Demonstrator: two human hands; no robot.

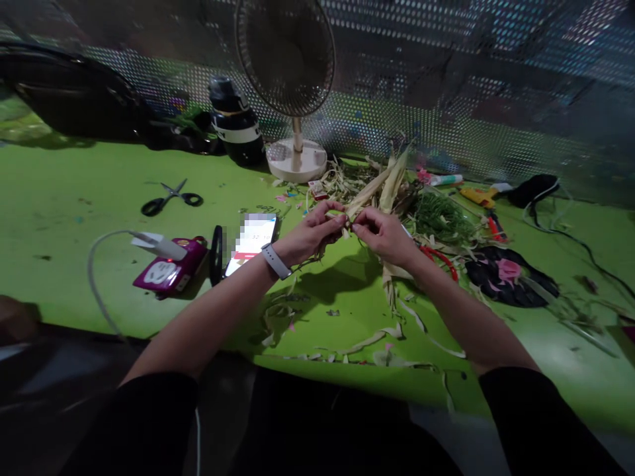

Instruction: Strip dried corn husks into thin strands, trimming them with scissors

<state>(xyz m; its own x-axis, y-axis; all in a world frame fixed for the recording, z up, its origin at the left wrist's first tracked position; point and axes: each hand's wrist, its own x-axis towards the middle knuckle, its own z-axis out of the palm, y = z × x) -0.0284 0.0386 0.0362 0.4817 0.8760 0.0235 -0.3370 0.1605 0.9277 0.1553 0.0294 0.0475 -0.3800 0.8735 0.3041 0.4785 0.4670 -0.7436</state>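
Left hand (pixel 311 237) and right hand (pixel 381 236) meet above green table (pixel 74 205), fingers of both pinched shut on dried husk strips (pixel 377 188) rising toward fan (pixel 292 79). Watch (pixel 275 261) on left wrist. Phone (pixel 251 241) just left of left hand; scissors (pixel 171 197) farther left. Husk scraps (pixel 367 340) below hands.
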